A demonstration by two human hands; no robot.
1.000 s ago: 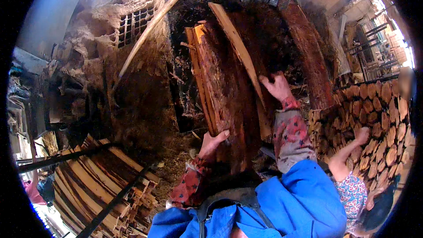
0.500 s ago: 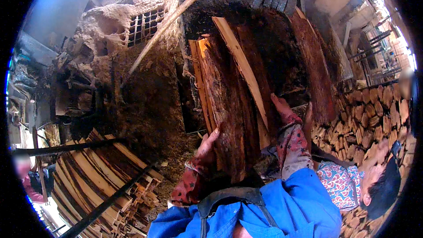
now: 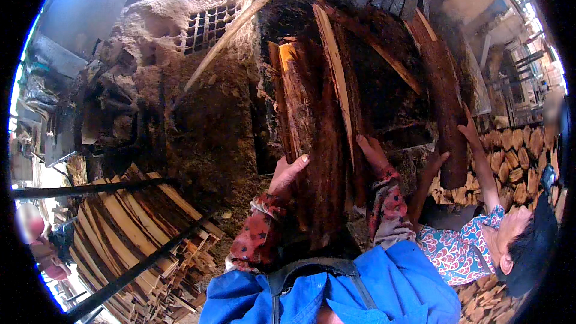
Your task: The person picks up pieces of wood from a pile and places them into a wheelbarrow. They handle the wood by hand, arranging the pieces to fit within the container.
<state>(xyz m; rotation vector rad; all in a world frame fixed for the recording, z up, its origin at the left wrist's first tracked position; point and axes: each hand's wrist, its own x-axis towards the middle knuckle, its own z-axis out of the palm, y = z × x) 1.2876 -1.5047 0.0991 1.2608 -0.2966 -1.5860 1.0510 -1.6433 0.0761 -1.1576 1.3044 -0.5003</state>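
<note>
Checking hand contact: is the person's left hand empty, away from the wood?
No, the left hand presses against the split log it holds with the right hand.

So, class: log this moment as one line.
left hand: grips long brown split log | right hand: on same log | co-worker's hand: on dark plank

Rough split wood with flaky bark, matt reddish-brown: log (image 3: 312, 144) under left hand (image 3: 288, 171) and right hand (image 3: 372, 153). Pale smooth-sawn slats (image 3: 126, 228), bare wood. Crumbly earthen wall (image 3: 198, 102), dusty matt. Dark metal bar (image 3: 132, 270). Soft printed cloth sleeves (image 3: 258, 234).
</note>
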